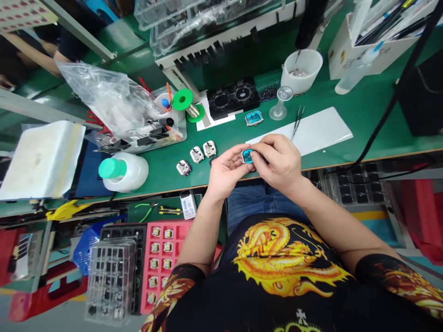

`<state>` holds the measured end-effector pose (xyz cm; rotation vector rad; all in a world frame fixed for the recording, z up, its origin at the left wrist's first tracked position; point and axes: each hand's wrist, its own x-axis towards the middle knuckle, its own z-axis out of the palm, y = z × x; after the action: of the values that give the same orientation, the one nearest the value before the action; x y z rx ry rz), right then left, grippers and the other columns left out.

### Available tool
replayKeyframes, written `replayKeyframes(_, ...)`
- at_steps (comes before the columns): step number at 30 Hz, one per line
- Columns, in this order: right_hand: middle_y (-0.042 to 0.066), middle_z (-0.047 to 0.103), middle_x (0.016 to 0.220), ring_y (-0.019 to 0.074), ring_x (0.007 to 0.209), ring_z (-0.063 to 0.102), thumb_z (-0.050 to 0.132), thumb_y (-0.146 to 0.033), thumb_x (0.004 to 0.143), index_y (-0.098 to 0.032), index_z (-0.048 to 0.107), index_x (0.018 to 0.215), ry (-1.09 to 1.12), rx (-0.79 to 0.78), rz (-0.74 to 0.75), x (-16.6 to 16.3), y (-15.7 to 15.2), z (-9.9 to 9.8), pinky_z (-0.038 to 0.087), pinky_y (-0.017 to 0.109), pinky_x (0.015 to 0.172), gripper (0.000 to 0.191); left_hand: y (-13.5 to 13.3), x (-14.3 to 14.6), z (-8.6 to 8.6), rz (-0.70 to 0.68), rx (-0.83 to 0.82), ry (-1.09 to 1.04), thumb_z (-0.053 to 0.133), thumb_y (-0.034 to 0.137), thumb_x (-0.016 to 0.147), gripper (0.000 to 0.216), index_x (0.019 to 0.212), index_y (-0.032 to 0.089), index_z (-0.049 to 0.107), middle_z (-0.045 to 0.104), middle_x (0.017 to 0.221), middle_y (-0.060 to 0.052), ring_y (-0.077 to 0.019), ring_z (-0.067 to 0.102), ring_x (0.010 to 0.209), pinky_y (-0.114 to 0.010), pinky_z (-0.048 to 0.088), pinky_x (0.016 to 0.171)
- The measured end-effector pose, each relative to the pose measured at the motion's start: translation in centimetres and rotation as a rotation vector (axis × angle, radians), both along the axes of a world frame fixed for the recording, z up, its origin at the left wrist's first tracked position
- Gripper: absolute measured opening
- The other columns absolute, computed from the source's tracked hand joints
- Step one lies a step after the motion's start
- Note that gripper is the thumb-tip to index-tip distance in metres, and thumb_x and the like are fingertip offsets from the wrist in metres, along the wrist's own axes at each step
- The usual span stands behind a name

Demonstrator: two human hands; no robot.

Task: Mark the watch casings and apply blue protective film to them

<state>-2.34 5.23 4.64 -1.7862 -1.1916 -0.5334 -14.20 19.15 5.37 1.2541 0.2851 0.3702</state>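
Note:
Near the bench's front edge, my left hand [226, 171] grips a small smartwatch case [247, 156] with a bright blue inside. From the other side my right hand [278, 159] closes its fingertips at the right edge of the case; whether it also pinches a small part is hidden. Another blue-filled watch case [254, 118] lies farther back. To the left sit white watch housings, one [209, 148] beside a second [197, 155], plus one with a purplish edge [183, 168]. A dark piece lies partly hidden by my left hand. Tweezers [298, 122] rest on a white sheet [325, 131].
A green solder spool [187, 105], black fixture [233, 97], clear plunger-like stand [278, 109] and white cup [302, 71] stand behind. At left is a white bottle with green cap [124, 171]. A pink foam tray [161, 258] sits below; a black cable [387, 110] hangs at right.

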Motion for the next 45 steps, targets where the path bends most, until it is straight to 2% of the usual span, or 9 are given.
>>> replayKeyframes(10,0.01,0.079,0.111,0.0258,0.096,0.07,0.065,-0.023,0.106,-0.022,0.077,0.132,-0.086,-0.093,0.05,0.9,-1.4,0.5,0.059,0.042,0.086,0.028,0.2,-0.3,-0.3,-0.021,-0.013,-0.013,0.099,0.025,0.082,0.053,0.132,0.026,0.079,0.084,0.111,-0.005,-0.019,0.082,0.095,-0.033,0.071,0.09)
replayKeyframes(14,0.01,0.079,0.112,0.0259,0.095,0.071,0.065,-0.022,0.106,-0.02,0.075,0.134,-0.099,-0.081,0.072,1.1,-1.8,0.5,0.06,0.042,0.085,0.029,0.2,-0.3,-0.1,-0.031,-0.031,-0.028,0.098,0.022,0.083,0.052,0.132,0.025,0.079,0.084,0.11,-0.005,-0.0187,0.083,0.093,-0.032,0.071,0.09)
replayKeyframes(22,0.012,0.078,0.122,0.029,0.107,0.074,0.069,-0.029,0.105,-0.023,0.067,0.149,-0.019,-0.027,0.095,1.4,-1.9,0.1,0.062,0.045,0.093,0.044,0.1,-0.3,-0.1,-0.009,-0.017,-0.005,0.1,0.027,0.081,0.055,0.132,0.025,0.079,0.084,0.112,-0.006,-0.0188,0.082,0.092,-0.033,0.072,0.088)
replayKeyframes(28,0.01,0.078,0.115,0.0264,0.099,0.071,0.071,-0.034,0.106,-0.024,0.074,0.137,-0.049,-0.109,0.136,1.4,-1.8,0.4,0.06,0.042,0.087,0.033,0.2,-0.1,0.1,-0.001,-0.027,-0.017,0.101,0.029,0.08,0.054,0.13,0.026,0.082,0.083,0.116,-0.006,-0.0173,0.079,0.098,-0.029,0.071,0.087)
replayKeyframes(35,0.009,0.079,0.112,0.0249,0.096,0.071,0.075,-0.033,0.104,-0.023,0.077,0.126,-0.045,-0.053,0.143,1.5,-1.9,0.4,0.059,0.041,0.084,0.024,0.1,0.0,0.3,0.008,-0.05,-0.006,0.102,0.03,0.078,0.053,0.127,0.026,0.083,0.083,0.11,-0.005,-0.0153,0.078,0.09,-0.029,0.07,0.086)
replayKeyframes(45,0.006,0.079,0.101,0.022,0.087,0.07,0.077,-0.028,0.102,-0.024,0.078,0.111,-0.048,0.015,0.188,1.6,-2.1,0.1,0.057,0.039,0.079,0.01,0.0,0.0,0.4,0.028,-0.046,-0.001,0.103,0.03,0.076,0.055,0.127,0.024,0.083,0.084,0.111,-0.006,-0.0171,0.079,0.093,-0.03,0.07,0.087)
